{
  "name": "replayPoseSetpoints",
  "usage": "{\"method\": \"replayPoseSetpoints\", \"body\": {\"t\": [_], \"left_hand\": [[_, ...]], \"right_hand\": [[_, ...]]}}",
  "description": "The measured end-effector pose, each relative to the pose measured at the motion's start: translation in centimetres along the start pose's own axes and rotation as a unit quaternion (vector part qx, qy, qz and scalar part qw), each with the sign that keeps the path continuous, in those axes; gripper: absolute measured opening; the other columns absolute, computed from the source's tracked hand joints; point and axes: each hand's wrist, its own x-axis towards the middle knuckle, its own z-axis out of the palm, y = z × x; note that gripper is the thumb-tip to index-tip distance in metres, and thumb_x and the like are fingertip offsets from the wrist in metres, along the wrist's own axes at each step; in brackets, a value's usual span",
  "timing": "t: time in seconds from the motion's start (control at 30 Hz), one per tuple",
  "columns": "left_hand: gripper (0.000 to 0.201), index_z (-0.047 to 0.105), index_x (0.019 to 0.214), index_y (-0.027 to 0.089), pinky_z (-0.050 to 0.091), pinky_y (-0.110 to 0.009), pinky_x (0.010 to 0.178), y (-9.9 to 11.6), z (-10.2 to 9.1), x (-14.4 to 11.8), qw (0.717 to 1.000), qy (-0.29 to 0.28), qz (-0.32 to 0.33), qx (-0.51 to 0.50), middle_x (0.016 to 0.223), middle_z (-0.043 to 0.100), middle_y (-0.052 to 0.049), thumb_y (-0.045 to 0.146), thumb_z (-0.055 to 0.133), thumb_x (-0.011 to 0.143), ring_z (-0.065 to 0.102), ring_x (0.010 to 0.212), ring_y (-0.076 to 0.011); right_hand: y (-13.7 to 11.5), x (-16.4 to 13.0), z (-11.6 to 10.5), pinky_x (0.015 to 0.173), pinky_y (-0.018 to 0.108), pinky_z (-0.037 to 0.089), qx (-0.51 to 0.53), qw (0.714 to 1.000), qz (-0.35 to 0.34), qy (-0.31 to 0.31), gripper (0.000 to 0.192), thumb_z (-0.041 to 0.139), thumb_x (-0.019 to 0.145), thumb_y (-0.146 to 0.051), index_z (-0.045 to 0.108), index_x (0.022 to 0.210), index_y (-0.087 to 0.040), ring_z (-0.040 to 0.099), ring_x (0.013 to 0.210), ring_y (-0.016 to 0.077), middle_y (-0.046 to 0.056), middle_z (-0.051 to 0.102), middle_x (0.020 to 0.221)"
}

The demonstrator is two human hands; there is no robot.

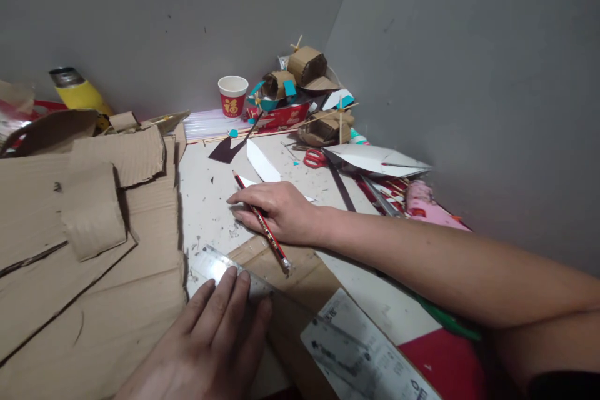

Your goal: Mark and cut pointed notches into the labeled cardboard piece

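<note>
A: What is the right hand (276, 212) doing?

B: It lies palm down on the table (206, 200), its fingers curled loosely around a red and black pencil (262, 223). The pencil runs under the hand, its sharpened tip sticking out beyond the fingers and its blunt end pointing back toward the left hand.

A: And the left hand (210, 337)?

B: It is spread flat, fingers together, pressing down on a clear plastic ruler (248, 284). It grips nothing. The ruler runs out to the right of those fingertips, across a brown cardboard piece (300, 275) that lies between the two hands.

A: What lies to the left of the hands?

B: Large torn sheets of corrugated cardboard (94, 231), stacked and overlapping.

A: And beyond the right hand?

B: White paper cutouts (261, 162) just past the fingers, then red-handled scissors (315, 158). Further off, in the corner, stand a red paper cup (233, 95) and small cardboard models (304, 75) with teal patches.
</note>
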Motion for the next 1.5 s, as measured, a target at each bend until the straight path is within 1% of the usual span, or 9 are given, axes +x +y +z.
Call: {"method": "replayPoseSetpoints", "body": {"t": [0.1,0.2,0.33,0.43,0.67,0.9,1.27,1.37,1.5], "left_hand": [[0.064,0.051,0.139,0.013,0.053,-0.041,0.095,-0.04,-0.01,0.03,1.0,0.001,-0.003,-0.004,0.135,0.062,-0.021,0.054,0.055,0.09,0.059,0.124,-0.0348],[0.061,0.051,0.139,0.012,0.053,-0.042,0.095,-0.07,-0.14,0.07,1.0,0.006,0.0,-0.008,0.135,0.062,-0.021,0.05,0.053,0.091,0.059,0.123,-0.0349],[0.052,0.052,0.137,0.015,0.052,-0.041,0.096,-0.13,-0.39,0.1,1.0,0.006,-0.01,-0.017,0.134,0.063,-0.018,0.047,0.039,0.099,0.059,0.124,-0.0317],[0.052,0.054,0.136,0.015,0.052,-0.04,0.096,-0.2,-0.48,0.16,1.0,0.008,-0.012,-0.028,0.134,0.064,-0.017,0.048,0.033,0.101,0.06,0.123,-0.0306],[0.055,0.054,0.135,0.014,0.053,-0.039,0.093,-0.24,-0.36,0.31,1.0,0.01,-0.008,-0.027,0.133,0.064,-0.018,0.05,0.032,0.101,0.061,0.122,-0.0315],[0.054,0.055,0.135,0.014,0.051,-0.041,0.096,-0.52,-0.54,0.06,1.0,0.019,-0.007,-0.023,0.133,0.064,-0.018,0.048,0.031,0.101,0.06,0.123,-0.0312],[0.058,0.057,0.134,0.016,0.054,-0.038,0.094,-0.38,-0.56,0.24,1.0,0.002,-0.009,-0.029,0.132,0.065,-0.017,0.056,0.035,0.098,0.06,0.124,-0.0307],[0.058,0.058,0.134,0.016,0.056,-0.037,0.092,-0.42,-0.6,0.21,0.999,-0.001,-0.012,-0.039,0.133,0.065,-0.017,0.057,0.037,0.098,0.06,0.123,-0.0315],[0.058,0.058,0.134,0.016,0.056,-0.038,0.092,-0.47,-0.57,0.23,0.999,-0.006,-0.012,-0.048,0.133,0.064,-0.018,0.057,0.04,0.097,0.06,0.124,-0.0324]], "right_hand": [[0.04,-0.04,-0.04,0.078,0.031,0.056,0.0,1.0,0.0,0.0,0.023,0.056,0.093,-0.028,0.069,0.106,-0.014,0.074,0.089,0.0219,0.011,0.078,0.099],[0.08,-0.08,-0.02,0.077,0.03,0.056,-0.001,1.0,-0.002,0.004,0.023,0.057,0.093,-0.028,0.069,0.106,-0.013,0.075,0.089,0.0223,0.011,0.078,0.099],[0.1,-0.08,0.06,0.073,0.029,0.055,-0.012,1.0,-0.011,0.007,0.023,0.057,0.093,-0.028,0.069,0.106,-0.013,0.074,0.087,0.0215,0.01,0.078,0.097],[0.13,-0.07,0.07,0.072,0.028,0.054,-0.01,1.0,-0.009,0.005,0.022,0.057,0.093,-0.029,0.069,0.106,-0.014,0.074,0.085,0.0199,0.008,0.078,0.096],[0.14,0.02,-0.03,0.072,0.028,0.053,-0.003,1.0,-0.011,0.006,0.023,0.057,0.094,-0.028,0.068,0.107,-0.013,0.073,0.085,0.0201,0.009,0.078,0.095],[0.15,0.0,-0.19,0.071,0.026,0.051,-0.004,1.0,-0.003,0.007,0.025,0.057,0.093,-0.029,0.068,0.11,-0.015,0.071,0.082,0.018,0.007,0.077,0.09],[0.2,0.09,-0.61,0.068,0.026,0.05,0.009,0.999,-0.007,0.036,0.024,0.059,0.092,-0.026,0.068,0.109,-0.011,0.066,0.073,0.0169,0.007,0.074,0.083],[0.26,0.17,-0.68,0.068,0.025,0.049,0.026,0.998,0.004,0.058,0.024,0.059,0.092,-0.025,0.068,0.109,-0.012,0.064,0.07,0.0154,0.006,0.073,0.084],[0.28,0.24,-0.74,0.064,0.024,0.046,0.059,0.994,0.043,0.079,0.023,0.06,0.09,-0.026,0.067,0.109,-0.014,0.058,0.063,0.0124,0.003,0.07,0.08]]}}
